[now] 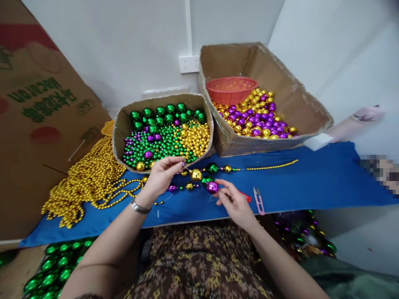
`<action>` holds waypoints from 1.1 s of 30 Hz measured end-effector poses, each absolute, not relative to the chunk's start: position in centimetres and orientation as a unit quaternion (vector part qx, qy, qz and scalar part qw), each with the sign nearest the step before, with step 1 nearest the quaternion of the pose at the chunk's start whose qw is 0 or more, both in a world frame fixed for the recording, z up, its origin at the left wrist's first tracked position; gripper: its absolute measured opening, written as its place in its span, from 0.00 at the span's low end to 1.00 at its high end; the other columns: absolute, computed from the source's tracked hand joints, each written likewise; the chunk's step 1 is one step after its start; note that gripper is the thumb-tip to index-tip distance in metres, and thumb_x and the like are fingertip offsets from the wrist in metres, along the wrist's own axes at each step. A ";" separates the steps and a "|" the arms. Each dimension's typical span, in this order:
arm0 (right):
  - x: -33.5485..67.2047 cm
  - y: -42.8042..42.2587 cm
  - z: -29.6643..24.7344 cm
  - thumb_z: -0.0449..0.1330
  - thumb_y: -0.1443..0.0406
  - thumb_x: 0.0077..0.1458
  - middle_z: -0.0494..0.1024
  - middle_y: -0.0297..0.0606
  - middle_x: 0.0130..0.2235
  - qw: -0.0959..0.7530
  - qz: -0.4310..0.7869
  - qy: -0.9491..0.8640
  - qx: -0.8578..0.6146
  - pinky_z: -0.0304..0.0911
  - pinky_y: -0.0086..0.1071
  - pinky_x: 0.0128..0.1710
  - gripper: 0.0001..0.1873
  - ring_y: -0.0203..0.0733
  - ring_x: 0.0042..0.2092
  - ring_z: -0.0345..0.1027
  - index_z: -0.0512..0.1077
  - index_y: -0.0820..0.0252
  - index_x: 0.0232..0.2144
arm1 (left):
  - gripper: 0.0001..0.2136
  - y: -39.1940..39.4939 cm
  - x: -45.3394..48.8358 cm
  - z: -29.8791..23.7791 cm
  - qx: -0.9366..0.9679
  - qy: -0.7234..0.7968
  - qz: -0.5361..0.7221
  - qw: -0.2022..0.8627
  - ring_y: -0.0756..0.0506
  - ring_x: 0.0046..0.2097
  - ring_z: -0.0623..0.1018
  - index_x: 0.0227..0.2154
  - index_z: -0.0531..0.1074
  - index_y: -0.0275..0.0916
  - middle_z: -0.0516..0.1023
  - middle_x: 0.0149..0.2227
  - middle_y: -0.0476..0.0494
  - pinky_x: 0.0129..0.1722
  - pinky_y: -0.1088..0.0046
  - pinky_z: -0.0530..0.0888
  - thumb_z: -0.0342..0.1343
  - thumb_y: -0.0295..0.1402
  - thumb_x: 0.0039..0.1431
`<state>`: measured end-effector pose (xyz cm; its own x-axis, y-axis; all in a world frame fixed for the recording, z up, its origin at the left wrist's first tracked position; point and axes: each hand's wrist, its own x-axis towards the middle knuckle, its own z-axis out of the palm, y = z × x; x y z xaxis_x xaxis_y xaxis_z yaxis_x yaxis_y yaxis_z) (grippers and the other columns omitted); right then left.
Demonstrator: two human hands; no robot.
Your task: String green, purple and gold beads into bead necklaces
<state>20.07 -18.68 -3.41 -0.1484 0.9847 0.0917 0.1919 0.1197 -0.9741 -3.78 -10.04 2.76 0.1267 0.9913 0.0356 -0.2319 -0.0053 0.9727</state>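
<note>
Over the blue cloth, right hand is gripping a purple ball by the fingertips; left hand is pinching a thin thread beside a gold ball. Around these, pink-handled snips are lying rightward, gold bead chains are heaping leftward, and two bead-filled cartons, smaller and larger, are standing behind.

The blue-topped bench is set near a pale grey wall, on which a white socket plate and a vertical conduit are mounted. At the right, the space is bounded by a softly lit, pale wall; the left side is filled by a tall printed carton.
</note>
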 end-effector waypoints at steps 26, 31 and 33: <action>22.5 -16.8 -1.4 0.49 0.58 0.65 0.78 0.41 0.43 0.412 0.258 -0.696 -0.528 0.70 0.38 0.44 0.15 0.43 0.42 0.74 0.72 0.54 0.46 | 0.03 -10.6 6.0 7.3 0.728 0.265 0.483 0.408 0.49 0.38 0.78 0.32 0.76 0.37 0.80 0.34 0.44 0.39 0.73 0.74 0.59 0.31 0.58; 23.0 -16.4 -1.5 0.50 0.53 0.64 0.78 0.38 0.34 0.450 0.320 -0.632 -0.544 0.70 0.32 0.34 0.16 0.37 0.31 0.73 0.71 0.56 0.36 | 0.11 -10.4 5.4 4.1 0.719 0.290 0.470 0.423 0.47 0.42 0.78 0.45 0.73 0.38 0.79 0.42 0.41 0.42 0.70 0.74 0.55 0.36 0.62; 23.2 -16.2 -1.4 0.50 0.50 0.63 0.77 0.35 0.31 0.485 0.370 -0.583 -0.537 0.68 0.29 0.30 0.18 0.34 0.27 0.71 0.69 0.57 0.36 | 0.18 -10.2 5.2 1.2 0.793 0.276 0.393 0.375 0.44 0.49 0.76 0.51 0.70 0.37 0.76 0.48 0.37 0.48 0.66 0.73 0.56 0.39 0.61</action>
<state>23.21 -16.18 -1.35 0.0467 0.9849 0.1670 0.2670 0.1488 -0.9521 5.16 -10.22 1.22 0.5396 0.7317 0.4164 0.1433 -0.5673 0.8110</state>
